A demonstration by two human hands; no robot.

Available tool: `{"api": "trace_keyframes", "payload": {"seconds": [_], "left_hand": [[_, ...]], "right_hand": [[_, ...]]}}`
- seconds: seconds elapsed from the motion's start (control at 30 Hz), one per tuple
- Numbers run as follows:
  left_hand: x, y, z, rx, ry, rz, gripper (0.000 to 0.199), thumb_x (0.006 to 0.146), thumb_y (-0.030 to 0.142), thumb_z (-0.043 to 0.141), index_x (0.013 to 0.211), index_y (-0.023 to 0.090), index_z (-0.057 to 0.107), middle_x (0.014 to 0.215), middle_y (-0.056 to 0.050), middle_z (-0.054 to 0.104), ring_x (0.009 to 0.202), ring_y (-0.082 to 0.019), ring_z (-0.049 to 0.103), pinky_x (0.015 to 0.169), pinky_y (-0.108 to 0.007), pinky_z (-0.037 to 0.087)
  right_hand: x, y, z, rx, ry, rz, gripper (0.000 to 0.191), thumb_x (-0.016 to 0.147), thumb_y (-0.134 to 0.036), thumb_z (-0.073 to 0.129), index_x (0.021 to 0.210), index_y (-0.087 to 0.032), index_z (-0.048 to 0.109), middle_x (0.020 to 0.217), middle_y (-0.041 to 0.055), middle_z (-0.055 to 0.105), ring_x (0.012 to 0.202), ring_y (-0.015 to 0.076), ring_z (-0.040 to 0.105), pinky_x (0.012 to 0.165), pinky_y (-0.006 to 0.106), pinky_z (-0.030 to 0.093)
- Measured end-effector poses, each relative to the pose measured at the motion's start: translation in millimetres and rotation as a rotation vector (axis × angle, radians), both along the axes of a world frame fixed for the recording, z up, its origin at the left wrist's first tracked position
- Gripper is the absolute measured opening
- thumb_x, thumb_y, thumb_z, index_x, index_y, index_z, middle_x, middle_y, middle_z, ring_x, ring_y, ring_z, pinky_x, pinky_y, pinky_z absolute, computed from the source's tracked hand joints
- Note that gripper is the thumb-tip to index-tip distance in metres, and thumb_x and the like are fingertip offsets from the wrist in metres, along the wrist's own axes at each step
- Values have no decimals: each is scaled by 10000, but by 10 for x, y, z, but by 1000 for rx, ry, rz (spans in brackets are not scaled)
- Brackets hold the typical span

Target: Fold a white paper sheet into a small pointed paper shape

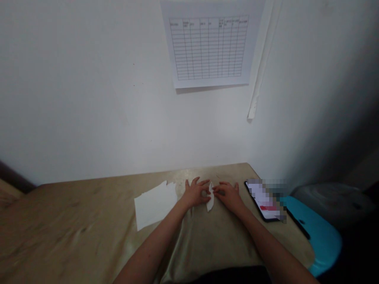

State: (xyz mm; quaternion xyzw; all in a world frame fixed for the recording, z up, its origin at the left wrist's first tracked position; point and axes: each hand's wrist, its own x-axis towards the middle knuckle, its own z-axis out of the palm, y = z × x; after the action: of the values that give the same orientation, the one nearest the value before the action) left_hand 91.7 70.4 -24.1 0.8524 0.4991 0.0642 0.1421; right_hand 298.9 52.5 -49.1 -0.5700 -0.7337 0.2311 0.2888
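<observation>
A small, narrow piece of white paper (210,201) stands between my two hands, just above or on the brown table cover. My left hand (196,194) pinches its left side between thumb and fingers. From the other side, the fingertips of my right hand (229,194) close on its right edge. To the left of my left forearm lies a larger white sheet of paper (155,207) with a ragged, torn upper edge.
A phone (268,203) with a lit, partly blurred screen lies right of my right hand. Beyond the table's (89,221) right edge is a turquoise stool (321,232). A printed table sheet (210,51) hangs on the white wall behind.
</observation>
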Motion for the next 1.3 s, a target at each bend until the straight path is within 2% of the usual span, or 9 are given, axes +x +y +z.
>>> {"api": "trace_keyframes", "payload": {"seconds": [0.2,0.47,0.63,0.87,0.97,1.07,1.13,1.3], "left_hand": [[-60,-28,-1,-73,9,-3,417,755,524,739,1146,419,638,1615,104,321,1507,-408,149,1067,-843,48],[-141,-99,-4,-126,22,-25,677,672,634,762,1292,449,560,1640,66,271,1521,-414,89,1090,-820,-24],[-157,-182,-42,-87,26,-29,785,640,692,750,1343,423,528,1649,45,252,1525,-407,84,1124,-782,-45],[-111,-344,-130,36,-15,0,786,697,761,653,1381,402,512,1640,25,280,1523,-406,94,1128,-779,-61],[-92,-357,-137,62,-35,-25,700,742,743,630,1355,416,539,1635,35,292,1526,-397,85,1133,-776,-51],[-78,-312,-151,73,-52,-11,424,876,636,551,1242,433,617,1621,85,317,1528,-369,93,1130,-782,-12],[-63,-267,-169,93,-58,27,306,936,560,504,1172,432,652,1612,113,327,1523,-362,116,1117,-797,28],[-18,-188,-195,141,-54,127,204,885,497,623,1046,395,695,1589,123,369,1495,-377,188,1091,-818,99]], "right_hand": [[8,20,-18,-7,-6,-2,193,882,-281,559,916,-330,743,1170,-8,733,1316,278,498,1103,732,-64],[25,11,-5,-5,-29,15,183,869,-310,579,950,-332,741,1208,13,716,1326,305,486,1086,760,-59],[26,-2,11,10,-34,34,188,860,-329,594,986,-346,732,1217,7,712,1328,307,483,1078,773,-67],[-11,-6,21,4,-80,52,225,896,-349,572,1067,-354,717,1265,24,691,1335,304,479,1078,786,-50],[-25,-12,22,30,-79,56,231,920,-361,543,1080,-360,708,1264,17,692,1333,289,485,1089,776,-45],[-33,-1,13,44,-66,65,214,921,-343,540,1048,-341,713,1252,14,697,1329,280,488,1097,762,-56],[-38,14,2,41,-66,71,189,913,-330,551,996,-315,720,1239,21,703,1325,280,489,1100,755,-65],[-39,19,-6,37,-80,86,140,883,-317,598,978,-292,697,1248,26,694,1336,283,471,1094,758,-78]]}}
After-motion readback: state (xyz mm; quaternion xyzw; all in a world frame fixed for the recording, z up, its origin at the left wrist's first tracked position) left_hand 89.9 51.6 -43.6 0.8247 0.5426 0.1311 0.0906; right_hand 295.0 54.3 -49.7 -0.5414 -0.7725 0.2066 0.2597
